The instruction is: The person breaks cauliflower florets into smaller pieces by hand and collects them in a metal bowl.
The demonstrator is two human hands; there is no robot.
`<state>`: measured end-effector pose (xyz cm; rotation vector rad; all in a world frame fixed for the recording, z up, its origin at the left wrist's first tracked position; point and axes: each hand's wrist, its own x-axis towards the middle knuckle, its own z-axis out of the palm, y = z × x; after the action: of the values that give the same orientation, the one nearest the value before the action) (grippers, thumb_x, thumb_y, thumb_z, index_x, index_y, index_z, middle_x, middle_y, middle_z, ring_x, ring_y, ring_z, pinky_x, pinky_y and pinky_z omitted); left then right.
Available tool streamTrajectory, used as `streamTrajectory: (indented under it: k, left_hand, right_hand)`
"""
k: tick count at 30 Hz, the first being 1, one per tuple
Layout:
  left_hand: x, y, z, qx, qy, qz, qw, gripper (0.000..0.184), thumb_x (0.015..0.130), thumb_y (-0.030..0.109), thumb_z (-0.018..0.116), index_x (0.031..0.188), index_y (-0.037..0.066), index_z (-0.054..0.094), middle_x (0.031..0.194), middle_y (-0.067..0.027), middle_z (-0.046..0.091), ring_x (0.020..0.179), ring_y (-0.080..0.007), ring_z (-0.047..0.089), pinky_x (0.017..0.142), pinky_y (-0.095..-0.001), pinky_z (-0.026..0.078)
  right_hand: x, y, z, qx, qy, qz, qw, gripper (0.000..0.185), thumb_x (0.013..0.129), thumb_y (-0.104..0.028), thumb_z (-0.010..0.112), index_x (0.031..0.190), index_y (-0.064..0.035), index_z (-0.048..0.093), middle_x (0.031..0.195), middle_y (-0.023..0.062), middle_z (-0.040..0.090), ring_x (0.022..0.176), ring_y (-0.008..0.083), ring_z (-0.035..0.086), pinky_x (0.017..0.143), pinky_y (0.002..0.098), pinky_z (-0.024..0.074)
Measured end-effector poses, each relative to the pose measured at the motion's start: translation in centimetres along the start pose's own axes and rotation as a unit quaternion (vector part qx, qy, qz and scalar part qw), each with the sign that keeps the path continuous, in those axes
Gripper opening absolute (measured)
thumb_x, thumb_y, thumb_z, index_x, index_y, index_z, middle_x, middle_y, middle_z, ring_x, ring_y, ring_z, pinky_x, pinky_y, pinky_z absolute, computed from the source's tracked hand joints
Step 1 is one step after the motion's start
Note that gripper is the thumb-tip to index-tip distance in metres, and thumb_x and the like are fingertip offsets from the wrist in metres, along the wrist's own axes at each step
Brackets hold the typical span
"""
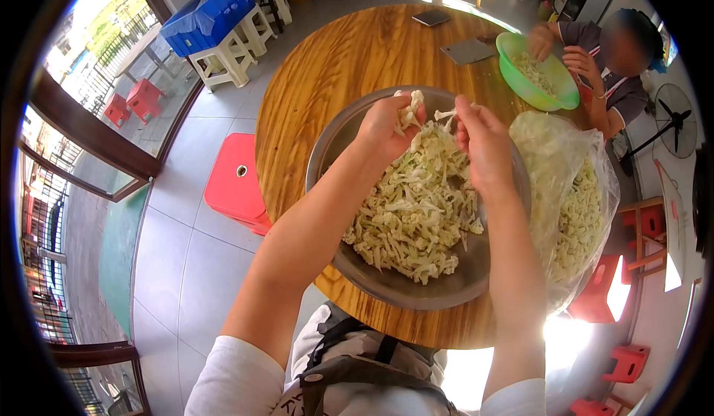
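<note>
Over the far side of a wide metal bowl (461, 289), both my hands are raised with the fingers closed. My left hand (387, 130) grips a cauliflower piece (409, 111) whose pale florets stick out past the fingertips. Between the thumb and fingers of my right hand (483, 144) is a small cauliflower floret (445, 115), its stem pointing toward the left hand. Below them, a heap of small cauliflower florets (416, 200) fills much of the bowl. Just right of the bowl lies a clear plastic bag (573, 193) full of more cauliflower.
Across the round wooden table (312, 81), a co-worker (617, 66) has both hands at a green basin (513, 81) of florets. A flat grey cleaver-like blade (468, 52) and a dark tablet-like object (431, 17) lie near the far edge. A red stool (234, 182) stands at left.
</note>
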<state>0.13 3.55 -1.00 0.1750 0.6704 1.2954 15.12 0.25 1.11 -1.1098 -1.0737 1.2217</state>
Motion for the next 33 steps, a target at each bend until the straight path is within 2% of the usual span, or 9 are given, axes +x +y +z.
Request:
streamTrajectory:
  k: [1,4,9,12,16,19,24,28,33]
  left_hand:
    - [-0.1,0.0,0.1,0.014,-0.006,0.003,1.000,0.017,0.089,0.004,0.044,0.102,-0.007,0.042,0.095,-0.0145,0.051,0.079,-0.0197,0.056,0.067,-0.0278,0.053]
    - [-0.4,-0.1,0.2,0.046,-0.019,0.006,0.999,0.014,0.088,0.003,0.045,0.101,-0.004,0.045,0.096,-0.0124,0.051,0.082,-0.0191,0.055,0.068,-0.0270,0.052]
    - [-2.2,0.0,1.4,0.141,-0.022,-0.025,0.989,0.011,0.088,0.005,0.046,0.098,0.004,0.051,0.096,-0.0073,0.052,0.084,-0.0166,0.053,0.069,-0.0266,0.050]
    - [-1.9,-0.1,0.9,0.193,-0.085,-0.068,0.975,0.010,0.088,0.007,0.047,0.097,0.007,0.053,0.096,-0.0046,0.053,0.087,-0.0152,0.053,0.072,-0.0276,0.048]
    - [-1.5,-0.6,0.9,0.179,-0.074,-0.064,0.979,0.011,0.089,0.008,0.046,0.098,0.006,0.053,0.096,-0.0047,0.054,0.089,-0.0145,0.054,0.075,-0.0281,0.047]
    - [-1.8,-0.5,1.0,0.195,-0.055,-0.049,0.978,0.012,0.089,0.008,0.046,0.099,0.005,0.052,0.097,-0.0056,0.055,0.090,-0.0143,0.055,0.075,-0.0276,0.048]
    - [-1.2,-0.6,0.7,0.188,-0.105,-0.076,0.974,0.012,0.089,0.007,0.047,0.099,0.005,0.052,0.099,-0.0051,0.054,0.092,-0.0129,0.054,0.079,-0.0274,0.049]
    - [-2.6,-0.5,1.6,0.209,-0.078,-0.049,0.974,0.013,0.088,0.005,0.048,0.100,0.002,0.052,0.100,-0.0072,0.053,0.087,-0.0142,0.056,0.075,-0.0253,0.051]
    - [-2.4,-0.6,1.7,0.180,-0.073,-0.066,0.979,0.015,0.087,0.005,0.050,0.101,-0.001,0.051,0.099,-0.0108,0.052,0.079,-0.0150,0.057,0.066,-0.0204,0.051]
  right_hand:
    - [0.0,0.1,-0.1,-0.037,0.003,-0.006,0.999,0.028,0.082,-0.031,0.065,0.076,-0.0048,0.057,0.063,-0.0027,0.049,0.056,0.0052,0.044,0.051,0.0195,0.0363]
    - [-0.9,-0.2,0.8,-0.253,0.059,-0.145,0.955,0.031,0.081,-0.032,0.065,0.087,-0.0024,0.059,0.067,-0.0002,0.055,0.062,0.0076,0.050,0.058,0.0212,0.0418]
    - [-0.9,0.1,1.1,-0.248,-0.009,-0.155,0.956,0.032,0.081,-0.030,0.066,0.098,-0.0034,0.061,0.076,0.0021,0.059,0.068,0.0090,0.054,0.063,0.0223,0.0440]
    - [-0.8,0.0,0.8,-0.232,-0.038,-0.136,0.962,0.029,0.081,-0.027,0.065,0.098,-0.0034,0.061,0.080,0.0022,0.060,0.069,0.0085,0.054,0.062,0.0220,0.0440]
    - [-0.4,0.0,0.5,-0.156,-0.064,-0.117,0.979,0.022,0.082,-0.021,0.063,0.095,-0.0033,0.062,0.081,0.0010,0.061,0.069,0.0081,0.054,0.062,0.0217,0.0444]
    - [-0.8,0.3,0.9,-0.232,-0.064,-0.185,0.953,0.019,0.082,-0.019,0.064,0.094,-0.0035,0.062,0.080,0.0001,0.061,0.070,0.0075,0.054,0.063,0.0216,0.0445]
    - [-0.4,0.0,0.5,-0.160,-0.056,-0.118,0.978,0.021,0.081,-0.017,0.064,0.097,-0.0037,0.060,0.086,0.0011,0.059,0.074,0.0078,0.053,0.066,0.0228,0.0448]
    - [-0.3,0.1,0.3,-0.172,-0.081,-0.127,0.974,0.021,0.082,-0.017,0.063,0.097,-0.0021,0.060,0.082,0.0011,0.059,0.075,0.0077,0.053,0.065,0.0231,0.0443]
    - [0.1,-0.2,-0.2,-0.025,0.002,-0.043,0.999,0.021,0.082,-0.016,0.062,0.097,-0.0016,0.061,0.081,-0.0001,0.060,0.072,0.0062,0.051,0.065,0.0207,0.0411]
